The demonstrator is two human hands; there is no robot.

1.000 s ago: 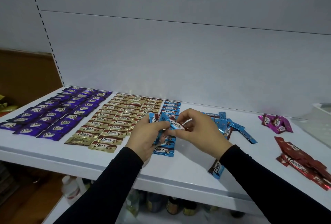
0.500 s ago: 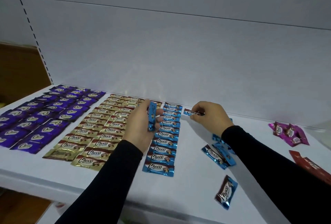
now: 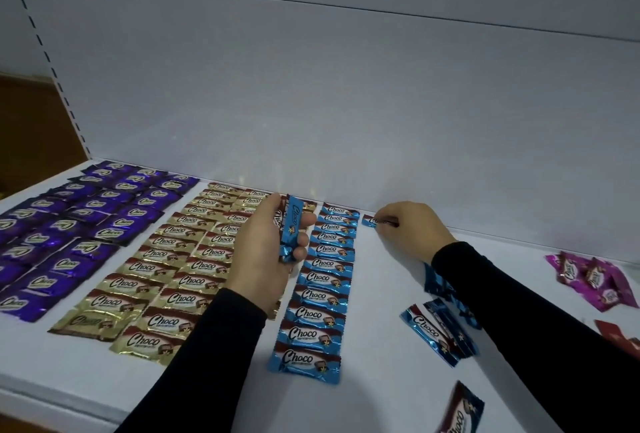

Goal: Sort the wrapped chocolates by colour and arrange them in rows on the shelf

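The right hand (image 3: 410, 226) is pinching a blue chocolate (image 3: 370, 220) down at the far end of the shelf (image 3: 381, 294), its long axis running left-right, just right of the blue row (image 3: 320, 283) in mid-frame. The left hand (image 3: 266, 256) is gripping a few more blue ones (image 3: 290, 228) upright, probably three; the fingers are hiding the count.
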